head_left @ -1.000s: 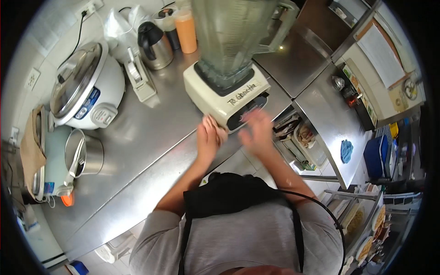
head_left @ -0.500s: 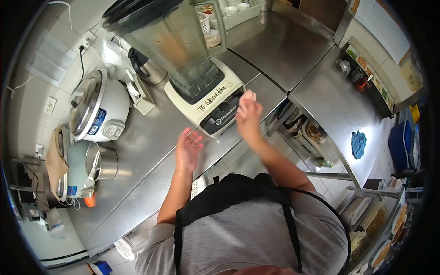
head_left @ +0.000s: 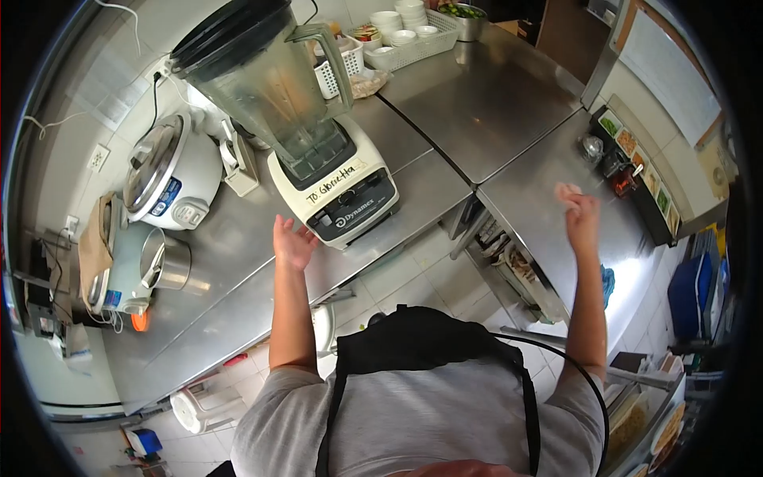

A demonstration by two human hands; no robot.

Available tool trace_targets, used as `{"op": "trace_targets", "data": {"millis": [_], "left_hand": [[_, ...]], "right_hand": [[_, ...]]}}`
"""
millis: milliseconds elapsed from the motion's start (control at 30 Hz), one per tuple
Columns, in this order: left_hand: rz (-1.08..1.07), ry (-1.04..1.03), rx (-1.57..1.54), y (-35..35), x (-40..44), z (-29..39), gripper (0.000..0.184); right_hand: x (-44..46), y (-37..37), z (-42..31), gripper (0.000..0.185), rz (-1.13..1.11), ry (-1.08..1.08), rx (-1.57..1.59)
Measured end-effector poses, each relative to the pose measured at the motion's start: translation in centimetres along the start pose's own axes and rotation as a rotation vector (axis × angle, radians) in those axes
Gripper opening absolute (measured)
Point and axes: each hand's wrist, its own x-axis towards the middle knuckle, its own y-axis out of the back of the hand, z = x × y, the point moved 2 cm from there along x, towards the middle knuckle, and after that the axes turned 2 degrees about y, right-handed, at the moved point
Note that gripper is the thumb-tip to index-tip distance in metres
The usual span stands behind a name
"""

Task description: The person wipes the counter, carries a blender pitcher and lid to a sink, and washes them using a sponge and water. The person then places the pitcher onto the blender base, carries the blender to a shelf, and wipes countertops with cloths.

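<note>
A blender with a cream base [head_left: 288, 176] stands on the steel counter, its tall clear jar [head_left: 274, 103] capped by a black lid [head_left: 226, 40]. Cloudy residue coats the inside of the jar. Beside the front left corner of the base is my left hand [head_left: 294, 243], palm up with fingers spread and nothing in it; whether it touches the base I cannot tell. My right hand [head_left: 580, 213] is out over the right-hand counter, slightly blurred, its fingers loosely bent and apart, with no object visible in it. A blue cloth [head_left: 608, 285] is partly hidden behind my right forearm.
Left of the blender are a rice cooker [head_left: 179, 171] and a steel pot [head_left: 171, 262]. A white basket [head_left: 433, 41] with small bowls sits at the back. Along the right wall runs a black condiment holder [head_left: 652, 208]. Shelves [head_left: 517, 262] lie below the counter.
My right hand has left the blender's control panel and swung right over the other counter. My left hand stays near the base. The view has shifted, showing more of the back basket.
</note>
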Motion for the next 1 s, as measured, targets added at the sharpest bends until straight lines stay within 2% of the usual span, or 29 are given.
{"op": "trace_targets", "data": {"millis": [33, 67, 133, 167, 233, 267, 300, 400, 500, 600, 733, 900, 1000], "left_hand": [[-0.019, 0.009, -0.003, -0.1, 0.7, -0.1, 0.069], [-0.039, 0.019, -0.005, -0.2, 1.4, -0.2, 0.07], [-0.084, 0.036, -0.026, -0.9, 2.1, 0.0, 0.071], [-0.108, 0.045, -0.046, -1.4, 2.3, 0.1, 0.07], [-0.173, 0.084, -0.1, -2.4, 2.4, 0.7, 0.07], [-0.219, 0.045, -0.111, -2.9, 2.7, 0.8, 0.074], [-0.256, -0.014, -0.088, -3.4, 2.8, 1.0, 0.072], [-0.402, -0.105, -0.117, -4.3, 3.9, 2.0, 0.063], [-0.484, -0.143, -0.143, -5.9, 4.0, 2.5, 0.06], [-0.332, -0.219, -0.083, -7.0, 3.0, 2.6, 0.06], [-0.303, -0.268, -0.074, -6.1, 3.5, 1.8, 0.06], [-0.336, -0.213, -0.122, -4.3, 5.1, 1.4, 0.058], [-0.346, -0.139, -0.109, -4.9, 4.8, 1.9, 0.059]], "right_hand": [[0.3, 0.5, 2.3, 0.036, -0.031, -0.059, -0.042], [0.5, 0.4, 2.2, 0.039, -0.129, -0.173, -0.212], [1.2, 0.4, -0.2, 0.048, -0.315, -0.404, -0.555], [2.3, 0.5, -3.7, 0.059, -0.386, -0.425, -0.5], [1.6, -8.5, -0.1, 0.057, -0.417, -0.317, 0.367], [2.5, -8.5, -5.8, 0.053, -0.505, -0.353, 0.627], [2.9, -9.5, -9.9, 0.05, -0.626, -0.486, 0.948], [4.1, -16.9, -15.8, 0.054, -0.825, -0.601, 1.281], [5.3, -23.5, -20.5, 0.06, -0.956, -0.743, 1.348], [6.6, -27.9, -23.4, 0.064, -1.072, -0.85, 1.53], [7.5, -27.6, -26.5, 0.056, -1.169, -0.921, 1.801], [6.7, -27.7, -26.7, 0.054, -0.988, -0.872, 1.849], [5.9, -27.0, -26.4, 0.053, -0.972, -0.936, 1.88]]}}
